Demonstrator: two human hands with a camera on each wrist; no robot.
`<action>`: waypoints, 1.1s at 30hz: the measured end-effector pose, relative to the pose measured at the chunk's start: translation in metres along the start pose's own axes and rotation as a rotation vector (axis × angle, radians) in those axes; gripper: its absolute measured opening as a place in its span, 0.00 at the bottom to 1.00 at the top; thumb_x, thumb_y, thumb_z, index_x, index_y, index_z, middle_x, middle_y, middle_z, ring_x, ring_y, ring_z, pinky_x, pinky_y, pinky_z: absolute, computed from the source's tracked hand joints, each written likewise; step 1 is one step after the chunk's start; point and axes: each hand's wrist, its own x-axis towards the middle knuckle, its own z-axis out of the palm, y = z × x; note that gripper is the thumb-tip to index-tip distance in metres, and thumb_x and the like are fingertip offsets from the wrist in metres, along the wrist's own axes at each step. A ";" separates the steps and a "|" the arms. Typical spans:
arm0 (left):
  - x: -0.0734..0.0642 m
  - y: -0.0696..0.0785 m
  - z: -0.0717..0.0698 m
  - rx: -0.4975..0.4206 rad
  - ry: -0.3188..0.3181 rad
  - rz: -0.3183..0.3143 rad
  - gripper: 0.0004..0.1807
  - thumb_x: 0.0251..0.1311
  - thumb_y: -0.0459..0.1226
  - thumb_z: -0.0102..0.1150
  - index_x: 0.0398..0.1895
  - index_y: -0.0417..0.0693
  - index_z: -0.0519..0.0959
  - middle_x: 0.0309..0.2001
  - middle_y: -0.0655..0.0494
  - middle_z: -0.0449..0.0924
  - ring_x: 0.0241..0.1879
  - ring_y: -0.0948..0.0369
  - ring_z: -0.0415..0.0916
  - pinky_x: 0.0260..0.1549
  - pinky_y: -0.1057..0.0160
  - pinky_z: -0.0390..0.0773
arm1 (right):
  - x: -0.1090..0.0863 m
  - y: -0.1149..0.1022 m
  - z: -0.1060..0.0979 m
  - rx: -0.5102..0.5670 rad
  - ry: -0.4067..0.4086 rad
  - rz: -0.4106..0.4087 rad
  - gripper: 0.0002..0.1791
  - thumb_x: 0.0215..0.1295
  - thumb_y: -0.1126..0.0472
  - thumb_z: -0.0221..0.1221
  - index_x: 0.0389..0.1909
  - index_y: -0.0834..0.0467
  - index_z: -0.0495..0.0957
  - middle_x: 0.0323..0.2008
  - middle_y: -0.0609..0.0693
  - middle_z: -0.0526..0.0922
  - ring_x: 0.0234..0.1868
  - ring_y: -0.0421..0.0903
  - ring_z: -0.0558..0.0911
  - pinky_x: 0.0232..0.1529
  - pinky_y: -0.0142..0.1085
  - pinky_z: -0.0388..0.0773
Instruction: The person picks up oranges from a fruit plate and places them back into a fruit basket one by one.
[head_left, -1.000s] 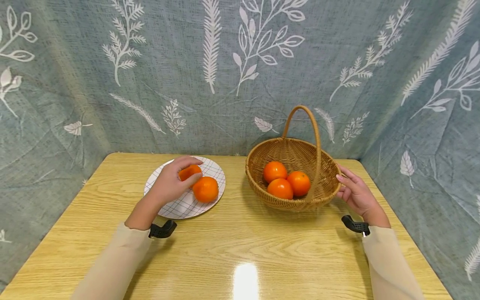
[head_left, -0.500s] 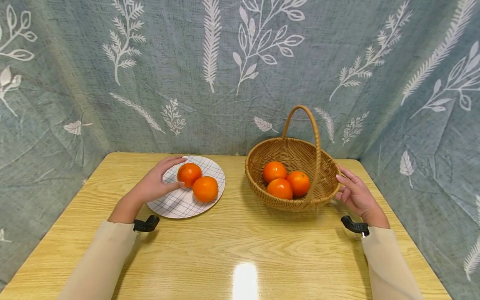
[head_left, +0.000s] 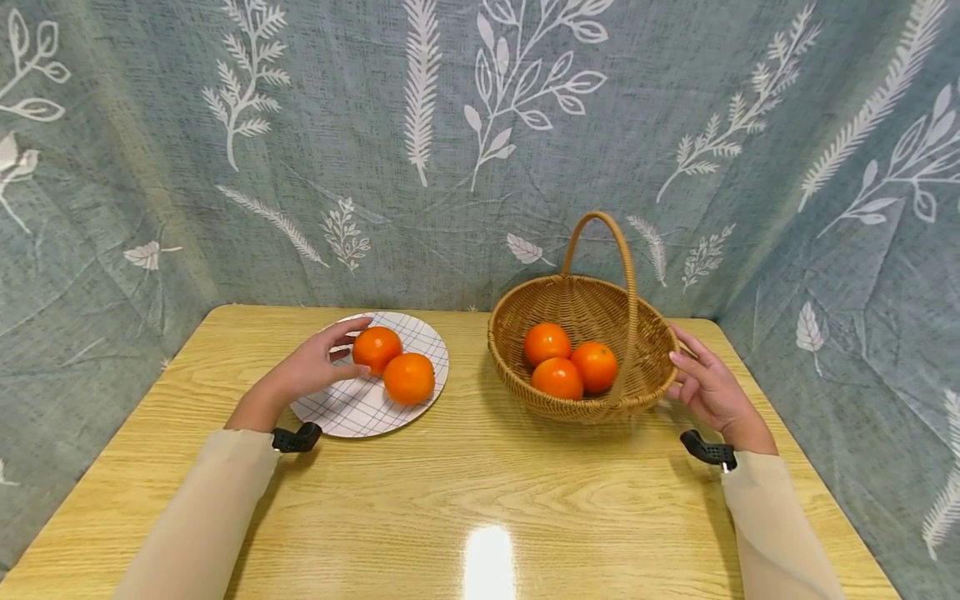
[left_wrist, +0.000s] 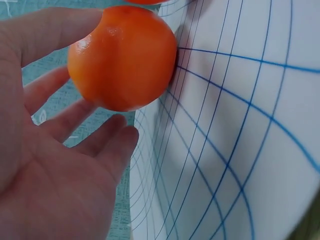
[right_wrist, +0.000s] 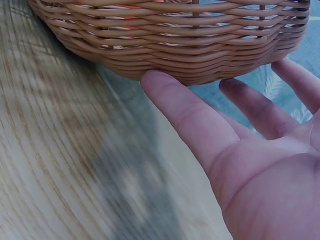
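One orange, the rear of two on the checked plate left of frame centre, likely firm and slippery, seemed best cupped round its middle, where the left hand spread unclosed, while the right hand, fingers extended, touched the wicker basket.

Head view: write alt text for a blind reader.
A person's left hand curves beside one of two oranges on a grid-lined plate, while the right hand touches the side of a handled wicker basket holding three more oranges. Plate and basket stand on a wooden table.
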 end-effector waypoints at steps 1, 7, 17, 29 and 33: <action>0.001 0.000 0.001 -0.007 -0.002 0.007 0.44 0.66 0.36 0.67 0.81 0.43 0.55 0.79 0.39 0.54 0.75 0.35 0.58 0.73 0.36 0.61 | 0.000 0.000 0.000 0.003 -0.003 -0.002 0.37 0.83 0.64 0.44 0.84 0.52 0.39 0.65 0.43 0.72 0.58 0.44 0.85 0.50 0.41 0.87; 0.007 -0.001 0.005 -0.001 0.011 0.017 0.41 0.65 0.35 0.68 0.78 0.41 0.60 0.75 0.38 0.62 0.69 0.37 0.67 0.69 0.39 0.69 | 0.001 -0.003 -0.001 -0.008 -0.031 -0.023 0.37 0.81 0.67 0.45 0.84 0.52 0.41 0.66 0.48 0.71 0.59 0.44 0.84 0.52 0.40 0.86; 0.013 0.002 0.008 -0.001 0.042 -0.009 0.43 0.62 0.35 0.71 0.77 0.39 0.60 0.72 0.37 0.66 0.67 0.38 0.71 0.67 0.41 0.73 | 0.002 -0.012 -0.002 -0.093 -0.038 0.005 0.40 0.79 0.70 0.48 0.84 0.53 0.41 0.69 0.46 0.68 0.63 0.41 0.80 0.55 0.39 0.85; 0.014 0.002 0.009 -0.036 0.073 -0.087 0.45 0.62 0.39 0.72 0.78 0.40 0.60 0.73 0.36 0.65 0.67 0.38 0.71 0.67 0.41 0.73 | 0.001 -0.019 -0.002 -0.165 -0.024 0.012 0.40 0.78 0.71 0.50 0.83 0.57 0.43 0.68 0.47 0.69 0.61 0.40 0.81 0.54 0.39 0.85; 0.013 0.006 0.007 -0.076 0.083 -0.076 0.44 0.62 0.38 0.72 0.78 0.41 0.60 0.73 0.37 0.64 0.68 0.39 0.71 0.65 0.43 0.75 | 0.001 -0.021 -0.001 -0.173 -0.019 0.015 0.40 0.77 0.71 0.50 0.83 0.57 0.44 0.68 0.47 0.69 0.61 0.40 0.81 0.53 0.40 0.86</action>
